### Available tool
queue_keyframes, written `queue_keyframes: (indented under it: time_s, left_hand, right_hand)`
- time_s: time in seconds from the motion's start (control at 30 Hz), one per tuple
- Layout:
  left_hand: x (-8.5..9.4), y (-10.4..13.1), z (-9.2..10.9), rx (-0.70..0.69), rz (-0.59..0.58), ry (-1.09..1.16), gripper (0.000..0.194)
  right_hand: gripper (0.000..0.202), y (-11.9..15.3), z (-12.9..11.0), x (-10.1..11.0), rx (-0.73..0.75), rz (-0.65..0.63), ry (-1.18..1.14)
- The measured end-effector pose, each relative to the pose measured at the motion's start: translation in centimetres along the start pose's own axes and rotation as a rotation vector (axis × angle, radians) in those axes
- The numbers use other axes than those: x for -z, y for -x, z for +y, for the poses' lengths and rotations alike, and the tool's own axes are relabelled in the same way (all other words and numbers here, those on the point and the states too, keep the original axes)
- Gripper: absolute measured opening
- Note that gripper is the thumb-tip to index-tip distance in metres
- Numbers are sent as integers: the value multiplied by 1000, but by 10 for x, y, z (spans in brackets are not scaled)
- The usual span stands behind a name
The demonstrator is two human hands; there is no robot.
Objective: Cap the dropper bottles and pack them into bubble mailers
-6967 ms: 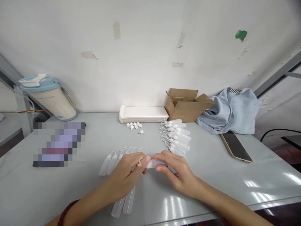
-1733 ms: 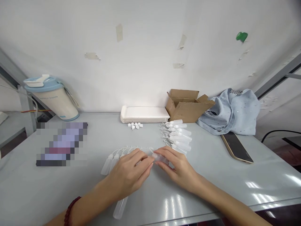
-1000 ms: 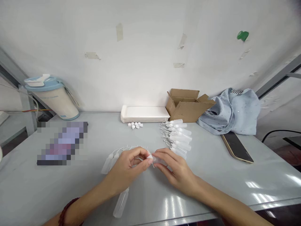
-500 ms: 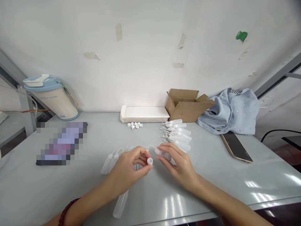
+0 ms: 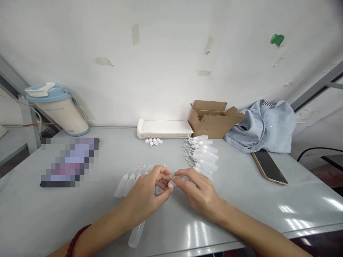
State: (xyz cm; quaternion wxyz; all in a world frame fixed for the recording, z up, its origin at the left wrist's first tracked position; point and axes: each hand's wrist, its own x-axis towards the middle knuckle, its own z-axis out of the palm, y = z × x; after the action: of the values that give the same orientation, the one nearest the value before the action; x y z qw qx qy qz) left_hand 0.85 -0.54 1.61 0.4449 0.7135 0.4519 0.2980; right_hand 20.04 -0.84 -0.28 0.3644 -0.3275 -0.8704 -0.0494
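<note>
Between thumb and fingers, my left hand [image 5: 148, 189] pinches a small white cap [image 5: 171, 183]. Close on its right, my right hand [image 5: 199, 189] has its fingers closed round a translucent bottle, mostly hidden by the fingers; the bottle's end meets the cap. Several small bottles with thin tubes [image 5: 122, 185] lie in a row beside and behind my left hand. One more bottle [image 5: 137, 233] lies below my left wrist. Behind my right hand is a pile of similar bottles [image 5: 205, 156]. A little heap of white caps [image 5: 154, 142] sits farther back.
White stacked sheets or pouches [image 5: 164, 129] stand against the wall beside an open cardboard box [image 5: 217, 125]. A blue cloth bag [image 5: 276, 125] and a phone [image 5: 269, 167] are at the right. At the left are a tumbler [image 5: 60, 112] and a pixelated device [image 5: 71, 162].
My right hand has moved left with the bottle, up to the cap in my left hand. The cap has tilted, and the bottle is now more hidden.
</note>
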Motion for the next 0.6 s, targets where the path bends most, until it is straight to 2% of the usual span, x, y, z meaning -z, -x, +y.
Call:
queue_keyframes:
  time_s: [0.17,0.37,0.5,0.6]
  left_hand:
    - [5,-1,5,103,-11,155,9]
    - [10,-4,7,177,-93,328,13]
    - [9,-5,7,185,-94,335,15]
    - [7,-4,7,142,-65,270,14]
  right_hand:
    - [30,1,2,1,25,49,-4]
    - [31,1,3,-1,34,63,-107]
    - [29,2,2,-3,-12,79,-200]
    - [22,2,0,-1,-110,64,-273]
